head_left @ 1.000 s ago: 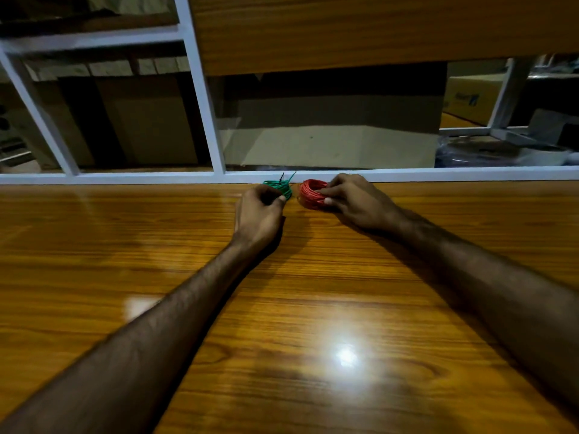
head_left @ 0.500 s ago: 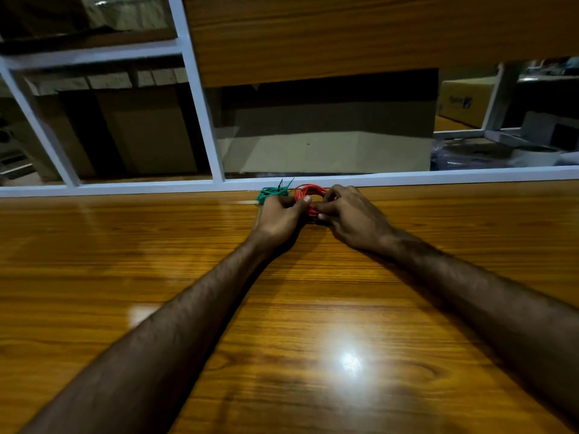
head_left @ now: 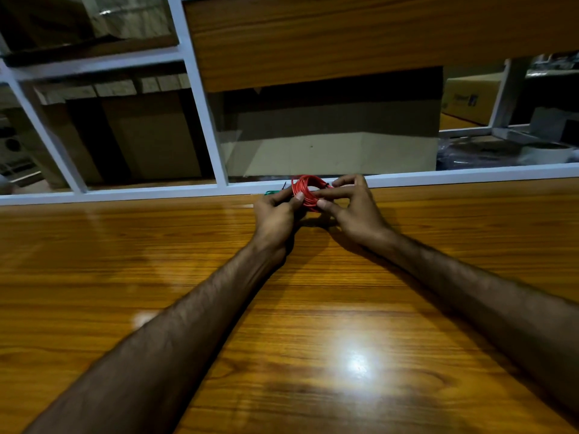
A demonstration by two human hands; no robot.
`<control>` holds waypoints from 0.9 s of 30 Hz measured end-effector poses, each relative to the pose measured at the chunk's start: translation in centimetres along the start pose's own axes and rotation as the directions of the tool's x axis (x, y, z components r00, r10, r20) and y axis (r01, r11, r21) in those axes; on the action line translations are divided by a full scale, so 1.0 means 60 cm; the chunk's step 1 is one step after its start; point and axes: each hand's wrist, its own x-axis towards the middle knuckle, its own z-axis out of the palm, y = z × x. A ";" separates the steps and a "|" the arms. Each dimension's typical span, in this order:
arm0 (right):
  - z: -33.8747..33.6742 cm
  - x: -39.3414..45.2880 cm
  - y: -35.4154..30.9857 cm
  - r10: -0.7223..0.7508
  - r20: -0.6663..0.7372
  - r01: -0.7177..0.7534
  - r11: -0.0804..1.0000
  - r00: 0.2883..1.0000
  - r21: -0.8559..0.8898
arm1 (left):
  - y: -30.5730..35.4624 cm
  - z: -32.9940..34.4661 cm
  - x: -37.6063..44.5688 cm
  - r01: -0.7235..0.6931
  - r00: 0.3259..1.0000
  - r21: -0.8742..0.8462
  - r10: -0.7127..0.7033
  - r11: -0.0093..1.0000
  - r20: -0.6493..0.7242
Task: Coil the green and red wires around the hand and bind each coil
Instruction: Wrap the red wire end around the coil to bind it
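A coil of red wire is lifted a little off the wooden table, near its far edge. My left hand pinches the coil's left side between thumb and fingers. From the right, my right hand grips the same coil with thumb and forefinger. Only a sliver of the green wire coil shows, lying on the table behind my left hand, which hides the rest; a thin dark tie end sticks up from it.
The glossy wooden table fills the near view. A white metal frame rail runs along its far edge, with cardboard boxes behind glass. A wooden panel hangs above.
My left hand let go of the green coil and moved right onto the red coil. Both hands lifted the red coil off the table.
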 end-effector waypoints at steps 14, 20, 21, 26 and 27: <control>0.037 0.015 0.002 0.415 0.052 -0.352 0.691 0.908 0.631 | -0.002 0.004 -0.008 0.033 0.999 -0.109 -0.036 0.993 -0.028; 0.040 0.015 0.006 0.380 -0.070 -0.272 0.766 0.922 0.582 | -0.003 0.011 -0.011 -0.005 0.991 -0.134 -0.014 0.991 -0.136; 0.040 0.015 0.009 0.378 -0.086 -0.266 0.779 0.922 0.568 | -0.003 0.011 -0.012 -0.002 0.990 -0.144 -0.018 0.990 -0.139; 0.040 0.015 0.009 0.360 -0.137 -0.233 0.805 0.923 0.545 | -0.002 0.014 -0.013 0.002 0.991 -0.136 -0.020 0.991 -0.135; 0.039 0.015 0.008 0.363 -0.142 -0.231 0.802 0.921 0.551 | -0.003 0.014 -0.012 0.005 0.991 -0.139 -0.024 0.990 -0.135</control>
